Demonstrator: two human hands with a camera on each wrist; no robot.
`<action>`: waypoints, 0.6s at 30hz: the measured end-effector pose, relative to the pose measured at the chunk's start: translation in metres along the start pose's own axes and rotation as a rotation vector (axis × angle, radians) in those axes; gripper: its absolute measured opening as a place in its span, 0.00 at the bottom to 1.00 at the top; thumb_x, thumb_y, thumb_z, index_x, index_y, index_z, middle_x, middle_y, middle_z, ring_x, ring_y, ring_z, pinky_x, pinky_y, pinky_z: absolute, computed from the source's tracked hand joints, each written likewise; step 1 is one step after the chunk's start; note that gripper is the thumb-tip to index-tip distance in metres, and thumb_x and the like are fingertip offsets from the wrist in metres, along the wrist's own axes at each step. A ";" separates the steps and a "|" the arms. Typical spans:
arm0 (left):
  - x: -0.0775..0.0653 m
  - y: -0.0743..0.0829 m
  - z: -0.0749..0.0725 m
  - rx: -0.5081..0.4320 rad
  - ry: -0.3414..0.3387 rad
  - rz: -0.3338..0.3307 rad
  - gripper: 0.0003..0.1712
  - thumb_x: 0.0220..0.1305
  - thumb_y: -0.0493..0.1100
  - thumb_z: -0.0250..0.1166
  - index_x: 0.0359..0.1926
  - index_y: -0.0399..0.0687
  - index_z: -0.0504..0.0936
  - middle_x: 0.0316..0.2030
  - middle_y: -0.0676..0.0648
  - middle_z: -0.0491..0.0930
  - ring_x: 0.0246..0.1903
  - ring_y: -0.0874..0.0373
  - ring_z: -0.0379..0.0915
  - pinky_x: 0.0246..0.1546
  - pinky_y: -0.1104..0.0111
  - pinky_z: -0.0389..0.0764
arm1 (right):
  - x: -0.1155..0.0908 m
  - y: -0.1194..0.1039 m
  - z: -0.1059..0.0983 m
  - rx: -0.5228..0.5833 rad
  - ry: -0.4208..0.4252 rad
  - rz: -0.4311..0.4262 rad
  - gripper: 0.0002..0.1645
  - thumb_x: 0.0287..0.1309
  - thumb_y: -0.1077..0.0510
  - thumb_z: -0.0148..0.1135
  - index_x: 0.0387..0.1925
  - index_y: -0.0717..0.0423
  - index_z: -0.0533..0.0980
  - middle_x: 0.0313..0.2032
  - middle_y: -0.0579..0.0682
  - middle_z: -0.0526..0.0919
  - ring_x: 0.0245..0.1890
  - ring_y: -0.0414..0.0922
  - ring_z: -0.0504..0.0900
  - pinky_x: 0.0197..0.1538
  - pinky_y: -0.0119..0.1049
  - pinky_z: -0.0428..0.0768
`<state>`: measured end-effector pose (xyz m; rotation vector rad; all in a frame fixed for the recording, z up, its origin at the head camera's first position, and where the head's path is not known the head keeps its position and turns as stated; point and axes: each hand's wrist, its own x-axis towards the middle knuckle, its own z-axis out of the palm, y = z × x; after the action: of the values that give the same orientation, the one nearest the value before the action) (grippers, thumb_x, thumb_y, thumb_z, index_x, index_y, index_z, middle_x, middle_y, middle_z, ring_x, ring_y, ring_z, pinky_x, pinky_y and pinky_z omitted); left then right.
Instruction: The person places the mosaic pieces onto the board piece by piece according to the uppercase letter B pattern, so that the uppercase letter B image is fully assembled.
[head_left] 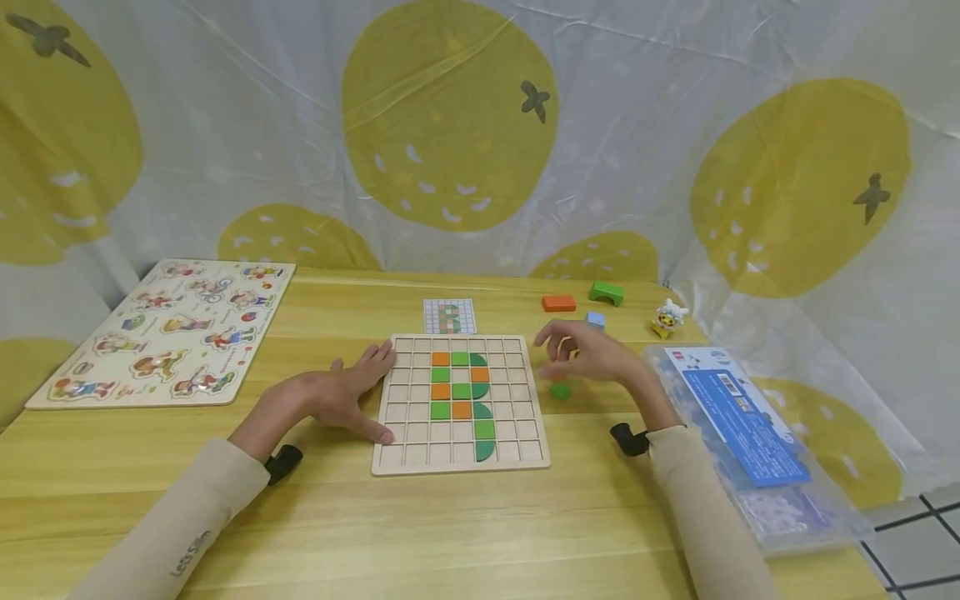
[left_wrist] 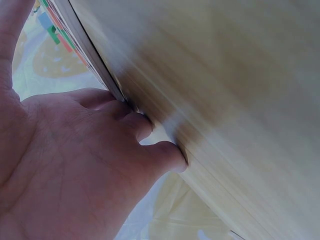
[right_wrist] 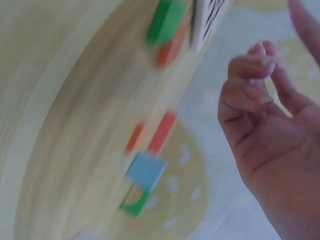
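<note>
A square wooden grid board (head_left: 510, 425) lies in the middle of the table. Orange squares (head_left: 440, 392), light green squares (head_left: 485, 429) and dark green rounded pieces (head_left: 484, 451) fill several of its cells. My left hand (head_left: 337, 398) rests at the board's left edge, thumb and fingers spread along it. Off the board's right side, my right hand (head_left: 588, 354) hovers with loosely bent fingers and holds nothing. A green block (head_left: 560, 390) lies just below it, beside an orange block (right_wrist: 171, 47) in the right wrist view.
Behind the board lies a small pattern card (head_left: 450, 317). An orange block (head_left: 558, 303), a green arch (head_left: 606, 292), a blue block (head_left: 596, 319) and a figurine (head_left: 668, 318) stand at back right. A picture puzzle board (head_left: 262, 333) lies left; a plastic case (head_left: 750, 442) lies right.
</note>
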<state>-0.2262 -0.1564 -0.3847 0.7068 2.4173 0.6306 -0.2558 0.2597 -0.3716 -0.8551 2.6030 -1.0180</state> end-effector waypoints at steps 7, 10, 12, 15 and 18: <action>0.000 0.000 0.000 0.002 0.000 -0.005 0.78 0.60 0.64 0.80 0.86 0.32 0.36 0.86 0.33 0.25 0.84 0.34 0.19 0.78 0.30 0.28 | -0.019 0.042 -0.023 -0.073 0.193 0.203 0.23 0.65 0.68 0.74 0.59 0.75 0.80 0.40 0.65 0.84 0.38 0.56 0.84 0.38 0.36 0.79; 0.000 -0.001 0.000 0.002 0.001 -0.005 0.78 0.60 0.65 0.80 0.86 0.32 0.37 0.86 0.33 0.26 0.85 0.34 0.20 0.78 0.30 0.29 | -0.021 0.049 -0.025 -0.080 0.196 0.277 0.27 0.66 0.67 0.74 0.62 0.74 0.79 0.42 0.67 0.86 0.41 0.57 0.84 0.38 0.38 0.79; 0.001 -0.001 0.001 0.000 0.000 -0.004 0.78 0.60 0.65 0.80 0.86 0.32 0.36 0.86 0.33 0.26 0.85 0.34 0.21 0.78 0.30 0.29 | -0.021 0.052 -0.025 -0.075 0.194 0.307 0.27 0.66 0.67 0.74 0.63 0.74 0.79 0.43 0.68 0.86 0.41 0.57 0.84 0.38 0.37 0.79; 0.002 -0.001 0.001 -0.003 -0.001 0.000 0.78 0.60 0.65 0.80 0.86 0.32 0.36 0.86 0.33 0.26 0.85 0.34 0.21 0.78 0.30 0.29 | -0.021 0.054 -0.025 -0.073 0.188 0.331 0.24 0.66 0.67 0.73 0.60 0.74 0.81 0.42 0.67 0.86 0.39 0.55 0.84 0.36 0.36 0.80; 0.002 0.000 0.001 -0.006 0.000 0.003 0.78 0.60 0.65 0.80 0.86 0.32 0.36 0.86 0.33 0.26 0.85 0.34 0.21 0.78 0.30 0.28 | -0.021 0.055 -0.024 -0.086 0.189 0.332 0.18 0.65 0.67 0.74 0.55 0.72 0.84 0.40 0.65 0.87 0.38 0.53 0.83 0.36 0.36 0.79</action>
<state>-0.2272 -0.1554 -0.3862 0.7082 2.4133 0.6390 -0.2729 0.3179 -0.3910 -0.3352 2.8342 -0.9372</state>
